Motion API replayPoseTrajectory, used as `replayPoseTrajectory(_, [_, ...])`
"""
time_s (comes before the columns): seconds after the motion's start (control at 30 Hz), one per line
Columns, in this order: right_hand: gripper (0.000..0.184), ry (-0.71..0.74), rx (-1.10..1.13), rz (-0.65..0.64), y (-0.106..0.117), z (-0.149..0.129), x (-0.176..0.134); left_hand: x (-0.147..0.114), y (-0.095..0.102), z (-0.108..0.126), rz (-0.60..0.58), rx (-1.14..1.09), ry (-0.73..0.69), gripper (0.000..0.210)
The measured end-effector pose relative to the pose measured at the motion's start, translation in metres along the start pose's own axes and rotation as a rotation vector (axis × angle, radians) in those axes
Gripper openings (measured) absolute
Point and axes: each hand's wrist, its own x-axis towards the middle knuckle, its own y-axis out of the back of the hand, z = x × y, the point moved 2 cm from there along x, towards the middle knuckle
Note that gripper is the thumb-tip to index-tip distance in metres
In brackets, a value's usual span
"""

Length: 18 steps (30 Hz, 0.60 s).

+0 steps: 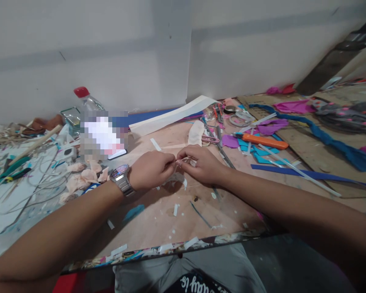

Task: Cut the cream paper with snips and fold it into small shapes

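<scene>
My left hand (152,169), with a metal watch (121,179) on its wrist, is closed in a pinch over the middle of the table. Its fingertips meet those of my right hand (203,165), whose thumb and forefinger are pressed together too. Between them is a small pale strip (191,161), thin and curved, mostly covered by my fingers; its material is hard to make out. Just below the hands, a whitish curled scrap (179,180) lies on the wooden board (164,219). Beyond my right hand is a cream-coloured piece (196,132).
An orange utility knife (264,141) rests on blue scraps at right, beside a blue strip (311,174). At left are a lit phone (102,136), a red-capped bottle (91,101), green-handled pliers (16,167) and peach scraps (85,175). A wall stands behind.
</scene>
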Motion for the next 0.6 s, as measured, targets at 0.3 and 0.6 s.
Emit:
replayPoseTrajectory(0.3, [0.007,-0.005,0.015,-0.009,0.0003,-0.0014,0.0004,-0.0002,0.0000,-0.0015,0.011,-0.009,0.003,0.034])
replayPoseTrajectory(0.6, [0.005,0.000,0.008,-0.004,0.0002,-0.0009,-0.0001,0.0009,0.0003,-0.0015,0.003,-0.034,0.023,0.035])
